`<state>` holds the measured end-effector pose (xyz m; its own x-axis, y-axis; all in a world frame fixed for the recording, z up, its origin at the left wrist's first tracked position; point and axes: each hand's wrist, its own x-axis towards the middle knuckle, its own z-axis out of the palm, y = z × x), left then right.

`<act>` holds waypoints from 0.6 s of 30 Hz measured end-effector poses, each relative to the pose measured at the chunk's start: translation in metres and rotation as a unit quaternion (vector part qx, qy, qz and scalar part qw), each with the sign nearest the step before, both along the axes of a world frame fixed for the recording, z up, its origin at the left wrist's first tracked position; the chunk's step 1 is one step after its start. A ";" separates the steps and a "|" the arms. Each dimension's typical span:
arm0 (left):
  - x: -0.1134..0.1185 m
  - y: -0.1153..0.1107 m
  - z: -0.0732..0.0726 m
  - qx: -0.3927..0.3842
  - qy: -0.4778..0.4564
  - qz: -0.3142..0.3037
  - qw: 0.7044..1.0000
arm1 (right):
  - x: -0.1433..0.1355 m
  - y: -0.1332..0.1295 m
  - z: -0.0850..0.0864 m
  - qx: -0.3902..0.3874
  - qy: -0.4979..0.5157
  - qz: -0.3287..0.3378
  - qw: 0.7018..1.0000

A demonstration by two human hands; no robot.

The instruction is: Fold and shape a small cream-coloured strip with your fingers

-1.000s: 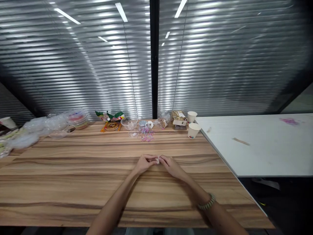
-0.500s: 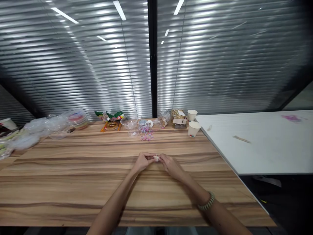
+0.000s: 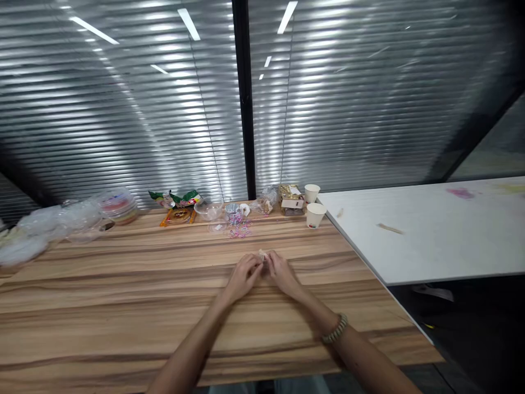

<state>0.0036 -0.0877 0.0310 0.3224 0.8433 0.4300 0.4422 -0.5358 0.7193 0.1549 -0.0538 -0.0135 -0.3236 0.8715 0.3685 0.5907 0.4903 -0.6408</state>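
Head view, looking down along your two bare forearms to the middle of a long wooden bench (image 3: 123,306). Your left hand (image 3: 245,275) and right hand (image 3: 281,273) meet there, fingertips drawn together and pinching a small pale object (image 3: 263,255) between them, just above the bench surface. The object is too small to make out what it is. A beaded bracelet (image 3: 335,329) circles your right wrist.

Along the far edge of the bench, well apart from your hands, sits a row of things: two white paper cups (image 3: 314,208) at the far right, a gold packet (image 3: 289,198) beside them, a clear bowl (image 3: 208,208) near the middle, a scatter of small pink and purple pieces (image 3: 238,230) just in front of it, and a green snack wrapper (image 3: 176,197) to its left. Clear plastic containers (image 3: 74,219) pile up at the far left. A white table (image 3: 430,230) adjoins the bench on the right. Closed grey blinds (image 3: 369,93) fill the background.
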 end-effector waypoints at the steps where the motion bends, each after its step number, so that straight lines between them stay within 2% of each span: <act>1: 0.001 -0.002 0.001 0.025 0.007 -0.005 1.000 | 0.000 0.001 0.000 0.001 0.009 0.002 1.000; 4: 0.002 -0.005 0.004 0.066 0.002 -0.030 0.997 | -0.001 0.000 0.001 0.013 0.038 0.018 0.999; 6: 0.002 -0.007 0.005 0.058 -0.023 -0.044 0.997 | -0.002 -0.002 0.003 0.024 0.056 0.023 0.998; 8: 0.003 -0.008 0.005 0.024 -0.069 -0.045 0.996 | -0.003 -0.004 0.005 0.032 0.073 0.025 0.996; 11: 0.008 -0.009 0.001 -0.075 -0.176 -0.027 0.981 | -0.003 -0.005 0.008 0.032 0.099 0.036 0.994; 14: 0.018 -0.007 -0.006 -0.192 -0.300 -0.006 0.935 | -0.003 -0.006 0.009 0.035 0.110 0.027 0.993; 18: 0.024 -0.001 -0.012 -0.328 -0.423 -0.014 0.845 | -0.002 -0.008 0.006 0.048 0.095 0.019 0.994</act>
